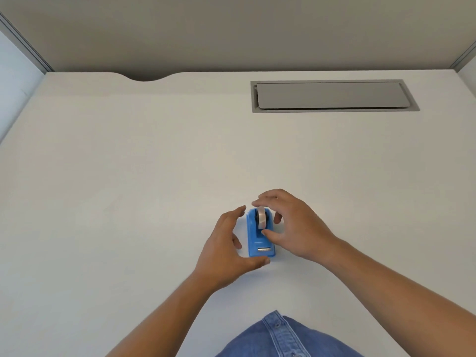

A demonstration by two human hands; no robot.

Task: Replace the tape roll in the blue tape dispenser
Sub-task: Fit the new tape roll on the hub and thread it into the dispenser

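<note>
The blue tape dispenser (258,240) lies flat on the white desk (128,189), its metal cutter toward me. A clear tape roll (262,217) stands on edge in its far end, on a black hub. My left hand (226,246) brackets the dispenser from the left, with the thumb against the near end and the forefinger tip at the far left corner. My right hand (293,225) curls over the roll from the right. Its thumb presses the roll's near side and its fingers reach over the top.
A grey cable hatch (332,96) is set into the desk at the far right. The desk's back edge has a curved cut-out (144,77) at the left. Partition walls stand on both sides. My denim shirt (280,338) shows at the bottom.
</note>
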